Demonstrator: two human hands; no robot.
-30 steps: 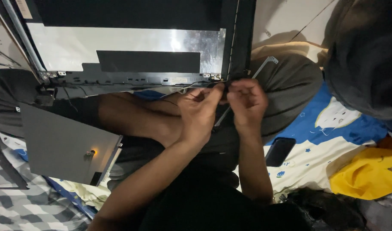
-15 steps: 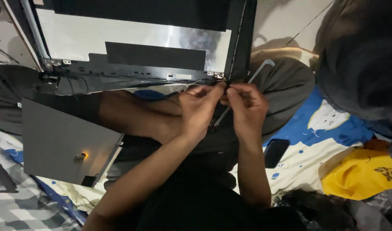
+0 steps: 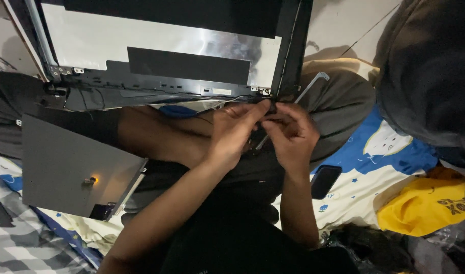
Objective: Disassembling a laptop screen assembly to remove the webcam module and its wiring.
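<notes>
Left hand (image 3: 232, 134) and right hand (image 3: 289, 133) pinching, seemingly, the corner hinge of a black-framed, silver-backed laptop lid (image 3: 156, 43).

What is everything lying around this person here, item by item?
Laptop lid assembly: one, black frame with silvery panel back, top, resting across the lap.
Hinge bracket: one, silver metal, right of the lid's corner.
Grey panel: one, flat, lower left, a small screw or knob on it.
Phone: one, black, on the bedsheet right of the hands.
Bedsheet: one, white and blue print, underneath.
Yellow cloth: one, lower right.
Left hand: pinching at the lid's lower right corner.
Right hand: same corner, fingers closed on a small dark part.
</notes>
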